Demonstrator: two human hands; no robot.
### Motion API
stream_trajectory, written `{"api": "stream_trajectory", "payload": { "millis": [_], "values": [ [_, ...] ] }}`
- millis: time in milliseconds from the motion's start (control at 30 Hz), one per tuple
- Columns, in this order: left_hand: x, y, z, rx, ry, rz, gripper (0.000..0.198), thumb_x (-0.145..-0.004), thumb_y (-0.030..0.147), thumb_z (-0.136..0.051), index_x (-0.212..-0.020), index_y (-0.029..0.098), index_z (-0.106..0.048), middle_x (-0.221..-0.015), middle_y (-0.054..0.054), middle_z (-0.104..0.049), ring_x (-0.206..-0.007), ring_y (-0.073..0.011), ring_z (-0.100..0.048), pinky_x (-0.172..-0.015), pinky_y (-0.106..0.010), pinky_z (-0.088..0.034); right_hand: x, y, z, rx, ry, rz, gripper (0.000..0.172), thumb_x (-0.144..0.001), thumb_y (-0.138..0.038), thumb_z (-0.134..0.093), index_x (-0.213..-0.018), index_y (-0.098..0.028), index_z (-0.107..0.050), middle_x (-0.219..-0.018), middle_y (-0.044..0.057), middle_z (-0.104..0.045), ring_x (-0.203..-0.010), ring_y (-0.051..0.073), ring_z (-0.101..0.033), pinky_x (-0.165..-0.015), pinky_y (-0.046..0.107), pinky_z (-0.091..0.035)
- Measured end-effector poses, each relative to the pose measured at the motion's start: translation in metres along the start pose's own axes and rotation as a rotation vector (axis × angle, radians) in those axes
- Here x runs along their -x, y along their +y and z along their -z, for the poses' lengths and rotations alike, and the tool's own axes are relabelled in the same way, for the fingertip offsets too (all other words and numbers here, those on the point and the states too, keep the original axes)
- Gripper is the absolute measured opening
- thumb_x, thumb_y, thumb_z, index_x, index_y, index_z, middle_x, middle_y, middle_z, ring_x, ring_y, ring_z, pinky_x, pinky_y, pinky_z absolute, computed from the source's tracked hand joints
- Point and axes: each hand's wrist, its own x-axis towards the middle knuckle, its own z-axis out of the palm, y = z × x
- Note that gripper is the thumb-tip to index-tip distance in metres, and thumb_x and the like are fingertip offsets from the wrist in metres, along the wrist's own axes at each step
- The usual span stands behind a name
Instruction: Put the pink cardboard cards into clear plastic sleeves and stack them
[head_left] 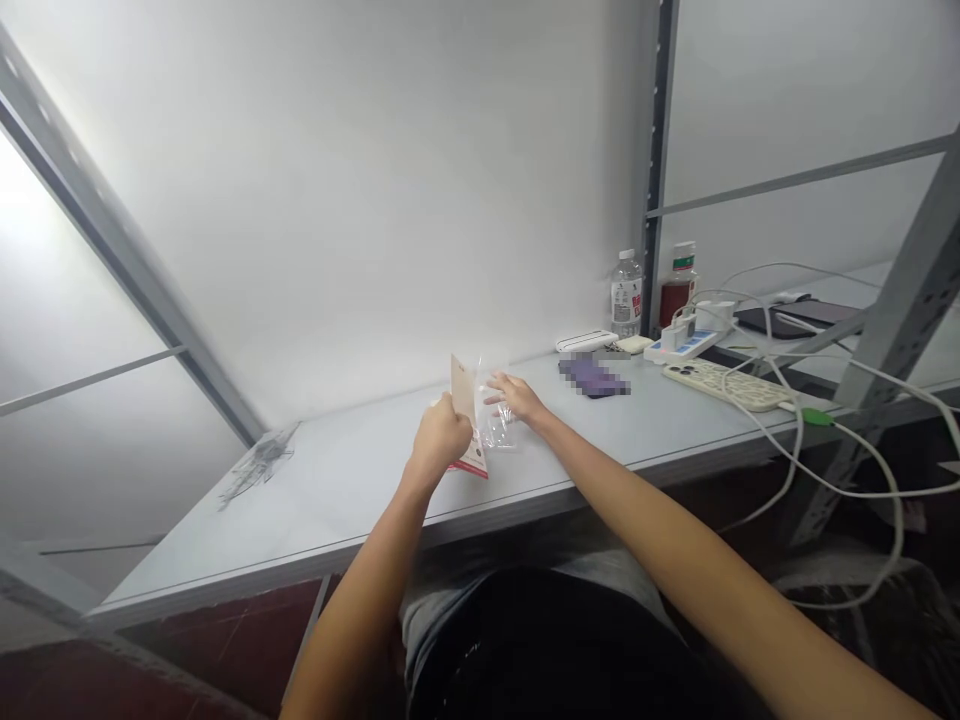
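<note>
My left hand [439, 438] is closed on a small flat pack with a white card and a red lower edge [466, 420], held upright above the pale grey table [337, 480]. My right hand [516, 395] reaches in from the right with fingers pinching the clear plastic sleeve [496, 428] of that pack. Both hands hover near the middle of the table, close to its front edge.
A purple blurred object [594, 377] lies just right of my hands. Farther right are a beige phone [726, 384], a power strip [686, 342] with white cables, a water bottle [625, 293], a red-brown bottle [679, 285] and a metal rack post [660, 160]. Cables hang over the table's right edge.
</note>
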Motion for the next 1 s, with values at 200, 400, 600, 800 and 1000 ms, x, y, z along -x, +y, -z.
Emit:
{"api": "stream_trajectory", "payload": {
  "millis": [200, 400, 600, 800, 1000],
  "values": [
    [0.026, 0.012, 0.013, -0.118, -0.165, -0.106, 0.036, -0.075, 0.019, -0.040, -0.109, 0.017, -0.050, -0.081, -0.011, -0.062, -0.069, -0.0219, -0.058, -0.056, -0.027, -0.037, -0.002, 0.000, -0.001, 0.023, 0.037, 0.011, 0.042, -0.084, -0.046, -0.039, -0.109, -0.016, -0.053, -0.125, 0.013, -0.048, -0.080, 0.017, -0.061, -0.045, 0.020, -0.048],
    [0.040, 0.026, 0.010, -0.282, -0.205, -0.073, 0.043, -0.073, 0.014, -0.041, -0.116, 0.012, -0.047, -0.085, -0.017, -0.062, -0.079, -0.0258, -0.060, -0.064, -0.029, -0.039, -0.005, 0.002, 0.000, 0.015, 0.015, 0.012, 0.043, -0.085, -0.045, -0.039, -0.111, -0.014, -0.051, -0.126, 0.016, -0.046, -0.079, 0.018, -0.062, -0.047, 0.022, -0.050],
    [0.012, 0.029, 0.000, -0.220, -0.149, 0.004, 0.046, -0.071, 0.013, -0.045, -0.117, 0.007, -0.045, -0.097, -0.022, -0.060, -0.090, -0.0294, -0.058, -0.070, -0.031, -0.040, 0.000, 0.000, 0.000, -0.048, -0.026, 0.020, 0.043, -0.085, -0.044, -0.039, -0.116, -0.015, -0.049, -0.129, 0.017, -0.044, -0.077, 0.019, -0.063, -0.049, 0.027, -0.051],
    [-0.026, 0.002, 0.017, 0.031, -0.161, 0.013, 0.029, -0.074, 0.022, -0.045, -0.100, 0.016, -0.056, -0.090, -0.012, -0.064, -0.076, -0.0225, -0.061, -0.062, -0.028, -0.044, 0.004, -0.008, 0.003, -0.328, -0.120, -0.018, 0.035, -0.086, -0.038, -0.039, -0.108, -0.016, -0.054, -0.127, 0.013, -0.048, -0.082, 0.021, -0.063, -0.064, 0.035, -0.053],
    [-0.026, -0.040, 0.049, 0.471, -0.355, 0.085, 0.043, -0.069, 0.029, -0.056, -0.110, 0.018, -0.054, -0.090, -0.007, -0.067, -0.077, -0.0209, -0.063, -0.061, -0.026, -0.048, 0.004, -0.014, 0.005, -0.575, -0.132, -0.030, 0.026, -0.085, -0.032, -0.042, -0.093, -0.016, -0.059, -0.105, 0.008, -0.062, -0.082, 0.021, -0.064, -0.073, 0.036, -0.052]
  ]
}}
